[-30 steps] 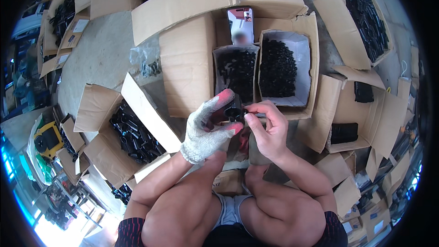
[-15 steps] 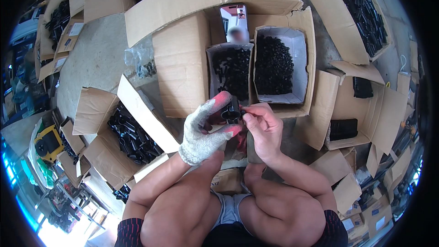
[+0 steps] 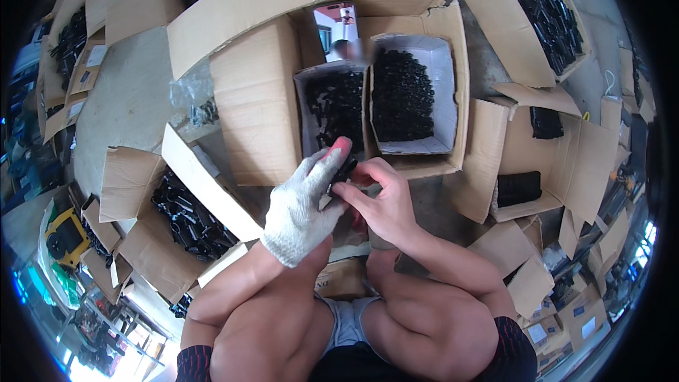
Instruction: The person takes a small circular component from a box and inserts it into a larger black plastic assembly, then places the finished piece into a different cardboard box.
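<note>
My left hand wears a whitish knit glove with red fingertips and is wrapped round a black hollow part. Bare, my right hand closes its thumb and fingers on the right side of that part. The fingers cover most of it, and whether a small separate piece sits under the right fingertips is hidden. Just beyond my hands stand two lined boxes: the left bin holds small black pieces, the right bin many small black pieces.
Both bins sit in a large cardboard box, with a phone propped behind them. Open cartons surround me: a left one with long black parts, a right one with black packs, a far-right one with black parts.
The black part has been turned, so its round opening no longer faces me. My right fingers have come further over it. The whole view has shifted, with the boxes sliding left.
</note>
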A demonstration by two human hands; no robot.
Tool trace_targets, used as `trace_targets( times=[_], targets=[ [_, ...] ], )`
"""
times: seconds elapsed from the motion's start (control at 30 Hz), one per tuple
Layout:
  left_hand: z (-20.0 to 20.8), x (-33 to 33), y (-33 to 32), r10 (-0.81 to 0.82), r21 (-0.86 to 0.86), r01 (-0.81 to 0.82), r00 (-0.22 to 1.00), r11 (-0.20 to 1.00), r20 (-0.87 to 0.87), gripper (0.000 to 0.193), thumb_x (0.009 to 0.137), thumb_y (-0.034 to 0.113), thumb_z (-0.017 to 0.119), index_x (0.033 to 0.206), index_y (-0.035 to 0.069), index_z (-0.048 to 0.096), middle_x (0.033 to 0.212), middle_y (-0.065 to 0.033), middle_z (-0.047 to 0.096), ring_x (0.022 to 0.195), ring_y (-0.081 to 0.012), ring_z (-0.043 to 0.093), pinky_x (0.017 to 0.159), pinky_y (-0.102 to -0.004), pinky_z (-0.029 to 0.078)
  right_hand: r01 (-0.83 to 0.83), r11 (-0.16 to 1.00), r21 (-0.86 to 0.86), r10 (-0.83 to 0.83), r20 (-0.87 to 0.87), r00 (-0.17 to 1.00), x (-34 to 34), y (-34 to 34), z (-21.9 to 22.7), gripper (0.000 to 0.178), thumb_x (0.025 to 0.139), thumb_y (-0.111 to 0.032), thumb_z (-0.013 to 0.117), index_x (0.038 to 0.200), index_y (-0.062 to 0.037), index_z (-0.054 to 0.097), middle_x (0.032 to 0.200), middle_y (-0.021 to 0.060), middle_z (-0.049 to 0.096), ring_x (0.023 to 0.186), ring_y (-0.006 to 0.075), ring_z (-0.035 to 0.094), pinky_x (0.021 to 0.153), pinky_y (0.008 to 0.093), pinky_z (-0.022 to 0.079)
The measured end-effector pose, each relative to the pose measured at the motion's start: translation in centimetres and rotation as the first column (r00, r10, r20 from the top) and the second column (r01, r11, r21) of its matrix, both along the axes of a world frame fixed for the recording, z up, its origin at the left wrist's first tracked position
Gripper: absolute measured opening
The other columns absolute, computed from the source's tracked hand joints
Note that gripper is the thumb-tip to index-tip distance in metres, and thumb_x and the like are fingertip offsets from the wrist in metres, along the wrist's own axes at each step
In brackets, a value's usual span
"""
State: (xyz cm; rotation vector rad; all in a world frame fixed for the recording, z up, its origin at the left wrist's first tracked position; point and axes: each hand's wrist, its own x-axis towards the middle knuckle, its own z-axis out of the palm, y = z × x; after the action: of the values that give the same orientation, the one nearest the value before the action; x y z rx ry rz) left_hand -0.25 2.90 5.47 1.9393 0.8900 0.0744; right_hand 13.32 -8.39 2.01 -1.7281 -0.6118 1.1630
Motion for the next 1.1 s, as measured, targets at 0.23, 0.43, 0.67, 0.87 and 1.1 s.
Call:
trace_targets(
  times=[0.23, 0.43, 0.67, 0.87, 1.1],
  targets=[
    [-0.6, -0.2, 0.5, 0.418, -0.728, -0.264, 0.908, 0.633, 0.034, 0.071, 0.093, 0.002, 0.071, 0.157, 0.001, 0.038, 0.139, -0.0147, 0.062, 0.123, -0.0215, 0.063, 0.106, -0.0338, 0.05, 0.068, 0.993, 0.095, -0.048, -0.205, 0.977, 1.0, 0.0, -1.2, 0.029, 0.094, -0.022, 0.077, 0.108, 0.0026, 0.072, 0.091, 0.0048, 0.066, 0.083, 0.0118, 0.063, 0.073, 0.0285, 0.049],
    [-1.5, -1.0, 1.1, 0.425, -0.917, -0.22, 0.903, 0.332, -0.063, 0.055, 0.097, 0.009, 0.073, 0.146, -0.001, 0.051, 0.126, -0.0073, 0.067, 0.109, -0.0133, 0.065, 0.095, -0.0312, 0.056, -0.065, 0.994, 0.085, 0.05, 0.162, 0.986, 3.1, 1.1, -0.4, 0.019, 0.086, -0.018, 0.085, 0.091, -0.0006, 0.077, 0.081, 0.0044, 0.067, 0.069, 0.0119, 0.06, 0.062, 0.0291, 0.047],
    [-3.2, -1.3, 0.4, 0.516, -0.925, -0.241, 0.855, 0.293, -0.059, 0.049, 0.09, 0.019, 0.081, 0.132, 0.003, 0.061, 0.116, -0.007, 0.072, 0.097, -0.0119, 0.068, 0.078, -0.0246, 0.055, -0.066, 0.963, -0.262, 0.208, 0.562, 0.801, 11.5, 4.2, -4.7, 0.018, 0.094, -0.02, 0.072, 0.101, -0.0035, 0.072, 0.094, 0.0161, 0.075, 0.088, 0.0375, 0.071, 0.076, 0.0474, 0.054],
    [-4.5, -2.1, -0.3, 0.59, -0.896, -0.351, 0.796, 0.273, -0.132, 0.056, 0.085, 0.013, 0.085, 0.134, 0.007, 0.06, 0.112, -0.0017, 0.072, 0.088, -0.0058, 0.066, 0.066, -0.0176, 0.048, -0.12, 0.859, -0.499, 0.437, 0.589, 0.68, 11.4, 4.9, -8.6, 0.013, 0.091, -0.006, 0.067, 0.103, -0.0031, 0.067, 0.095, 0.0182, 0.075, 0.093, 0.0396, 0.072, 0.081, 0.0515, 0.056],
    [-4.4, -1.9, 0.1, 0.587, -0.898, -0.355, 0.796, 0.26, -0.145, 0.064, 0.084, 0.011, 0.086, 0.141, 0.01, 0.056, 0.113, 0.0006, 0.071, 0.086, -0.0046, 0.066, 0.063, -0.0158, 0.048, -0.142, 0.878, -0.458, 0.418, 0.586, 0.694, 11.5, 4.0, -9.8, 0.014, 0.088, 0.001, 0.064, 0.102, -0.0008, 0.064, 0.097, 0.0193, 0.074, 0.093, 0.0427, 0.071, 0.084, 0.0522, 0.056]
  ],
)
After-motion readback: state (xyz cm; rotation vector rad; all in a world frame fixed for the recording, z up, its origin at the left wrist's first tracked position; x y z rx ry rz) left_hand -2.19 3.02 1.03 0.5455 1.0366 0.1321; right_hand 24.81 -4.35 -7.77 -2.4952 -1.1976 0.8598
